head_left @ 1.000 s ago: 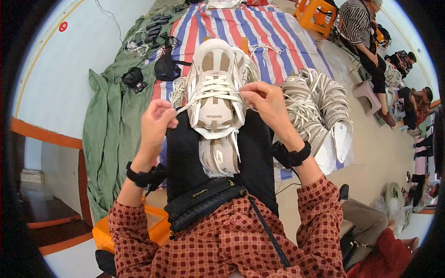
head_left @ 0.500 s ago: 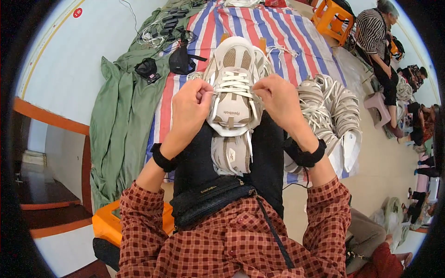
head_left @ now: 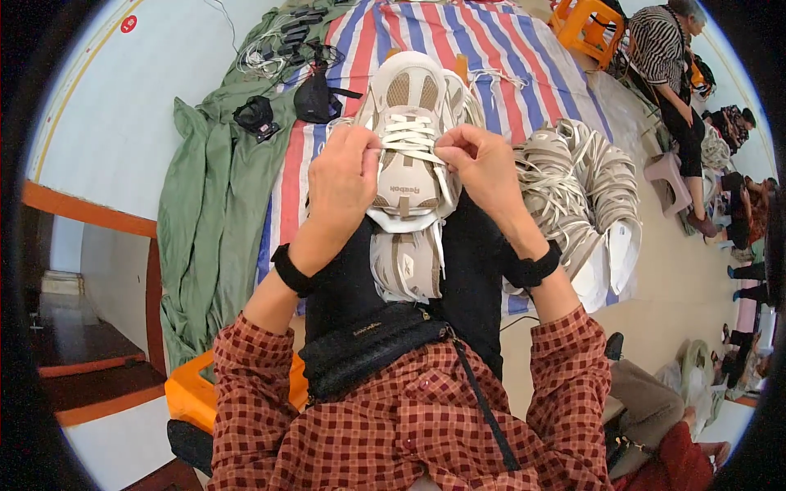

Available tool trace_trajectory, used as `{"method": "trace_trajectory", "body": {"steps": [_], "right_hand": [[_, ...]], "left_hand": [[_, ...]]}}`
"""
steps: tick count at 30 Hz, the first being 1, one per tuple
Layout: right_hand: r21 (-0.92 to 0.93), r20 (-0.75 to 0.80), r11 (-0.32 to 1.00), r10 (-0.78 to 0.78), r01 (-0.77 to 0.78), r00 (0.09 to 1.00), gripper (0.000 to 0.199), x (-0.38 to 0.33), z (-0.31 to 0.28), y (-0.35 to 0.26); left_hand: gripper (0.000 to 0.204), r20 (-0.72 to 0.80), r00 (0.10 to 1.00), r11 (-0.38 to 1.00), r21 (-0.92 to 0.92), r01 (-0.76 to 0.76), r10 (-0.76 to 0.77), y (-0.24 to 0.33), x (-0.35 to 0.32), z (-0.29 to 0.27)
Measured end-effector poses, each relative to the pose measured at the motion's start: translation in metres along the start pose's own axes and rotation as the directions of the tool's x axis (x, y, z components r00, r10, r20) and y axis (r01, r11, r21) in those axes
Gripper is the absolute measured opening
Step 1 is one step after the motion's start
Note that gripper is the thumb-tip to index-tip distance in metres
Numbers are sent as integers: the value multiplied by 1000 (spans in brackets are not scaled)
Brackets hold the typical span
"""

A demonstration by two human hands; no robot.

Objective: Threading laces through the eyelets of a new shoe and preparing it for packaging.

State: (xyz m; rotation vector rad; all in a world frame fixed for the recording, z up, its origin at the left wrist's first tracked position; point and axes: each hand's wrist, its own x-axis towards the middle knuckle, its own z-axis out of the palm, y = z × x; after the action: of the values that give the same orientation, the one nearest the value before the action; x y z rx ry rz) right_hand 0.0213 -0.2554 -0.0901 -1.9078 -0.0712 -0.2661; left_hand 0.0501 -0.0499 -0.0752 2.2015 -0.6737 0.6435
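Note:
A beige and white shoe upper (head_left: 407, 180) rests over my lap with its toe pointing away from me. Cream shoelaces (head_left: 408, 135) criss-cross its front, with a loose end hanging down the right side. My left hand (head_left: 348, 172) is closed at the left edge of the lacing, its fingertips partly hidden as they pinch the lace. On the opposite edge, my right hand (head_left: 483, 164) pinches the lace between thumb and forefinger. A second shoe upper (head_left: 407, 266) lies nearer me, between my thighs.
Right of my knees, many laced uppers (head_left: 585, 204) are heaped on a striped sheet (head_left: 516, 74). Green cloth (head_left: 209, 221), black pouches (head_left: 315, 98) and cables lie at left. Orange stool (head_left: 585, 31) and a seated person (head_left: 667, 74) are at far right.
Both hands have moved slightly inward, the right one closer to the middle of the lacing. The shoe upper sits a little higher in view.

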Motion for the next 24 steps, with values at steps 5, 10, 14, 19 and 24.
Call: {"method": "trace_trajectory", "body": {"steps": [5, 10, 14, 19, 24], "right_hand": [[-215, -179, 971, -144, 104, 973, 36, -26, 11, -18], [-462, -275, 879, -272, 121, 922, 30, -48, 28, -18], [-593, -247, 771, -448, 232, 859, 26, -44, 30, -8], [-592, -205, 757, -474, 277, 856, 21, -43, 11, -11], [-883, 131, 348, -464, 316, 876, 15, -36, 25, 8]], "left_hand": [[14, 218, 959, 982, -10, 189, -182, 7, 3, -11], [26, 101, 993, 975, 218, 42, -65, 20, -11, -15], [28, 113, 992, 942, 321, -96, 62, 15, -15, -16], [38, 265, 958, 867, 444, -225, 113, 27, -7, -6], [47, 524, 845, 759, 506, -411, 108, 30, 1, -10]]}}
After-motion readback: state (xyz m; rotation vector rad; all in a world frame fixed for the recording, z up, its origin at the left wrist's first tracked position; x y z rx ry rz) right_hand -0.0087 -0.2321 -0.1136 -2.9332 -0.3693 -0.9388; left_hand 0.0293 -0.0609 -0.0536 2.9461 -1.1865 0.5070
